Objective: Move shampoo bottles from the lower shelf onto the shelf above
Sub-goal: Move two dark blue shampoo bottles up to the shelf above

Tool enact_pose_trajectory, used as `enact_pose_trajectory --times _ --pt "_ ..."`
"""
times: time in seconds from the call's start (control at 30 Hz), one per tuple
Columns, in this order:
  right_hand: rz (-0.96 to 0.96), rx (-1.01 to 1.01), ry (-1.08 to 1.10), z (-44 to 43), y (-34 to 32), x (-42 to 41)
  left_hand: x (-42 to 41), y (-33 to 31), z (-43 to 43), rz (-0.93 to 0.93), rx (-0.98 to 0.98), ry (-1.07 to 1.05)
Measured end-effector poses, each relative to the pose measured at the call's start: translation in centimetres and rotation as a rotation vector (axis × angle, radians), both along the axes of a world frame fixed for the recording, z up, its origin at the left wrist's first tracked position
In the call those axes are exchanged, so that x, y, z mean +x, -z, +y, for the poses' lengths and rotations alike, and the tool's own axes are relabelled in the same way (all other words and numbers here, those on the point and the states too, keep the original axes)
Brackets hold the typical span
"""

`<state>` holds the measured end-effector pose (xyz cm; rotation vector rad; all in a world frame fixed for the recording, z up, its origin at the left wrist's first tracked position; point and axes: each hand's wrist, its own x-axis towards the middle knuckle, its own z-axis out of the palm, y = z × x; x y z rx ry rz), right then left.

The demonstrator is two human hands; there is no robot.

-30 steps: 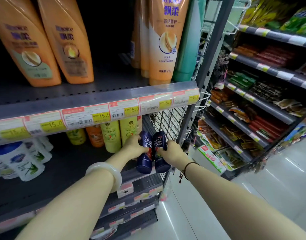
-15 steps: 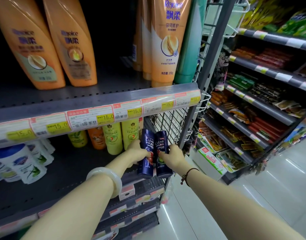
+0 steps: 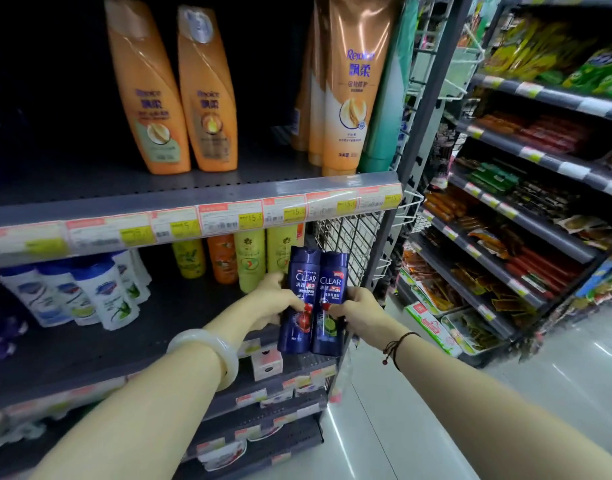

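I see both arms reaching forward: my left hand (image 3: 275,299) wraps one blue bottle (image 3: 299,299), my right hand (image 3: 358,311) the other bottle (image 3: 328,306), fingers clamped round each, side by side, upright, lifted before the lower shelf (image 3: 89,362).

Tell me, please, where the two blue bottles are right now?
Centre of the head view: both blue bottles are upright, side by side, between the left hand and right hand, just below the upper shelf.

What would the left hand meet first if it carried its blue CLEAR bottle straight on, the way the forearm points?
Probably the yellow-green bottles standing just behind the left hand and its CLEAR bottle on the lower shelf; depth is unclear.
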<state>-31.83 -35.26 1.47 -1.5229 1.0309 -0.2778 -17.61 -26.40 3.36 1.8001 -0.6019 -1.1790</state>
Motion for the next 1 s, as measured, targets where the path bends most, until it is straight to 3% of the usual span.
enact_pose_trajectory --times 0.33,0.63,1.0 --pt "-0.147 0.077 -0.176 3.7 -3.6 0.0 0.6 -3.8 6.6 -0.101 -0.028 0.037" --pt "-0.164 -0.072 -0.299 7.3 -8.0 1.9 1.9 -8.0 12.0 -0.287 -0.121 0.071" --pt "-0.354 -0.177 -0.389 10.8 -15.1 3.8 4.1 -16.3 17.0 -0.469 -0.229 0.097"
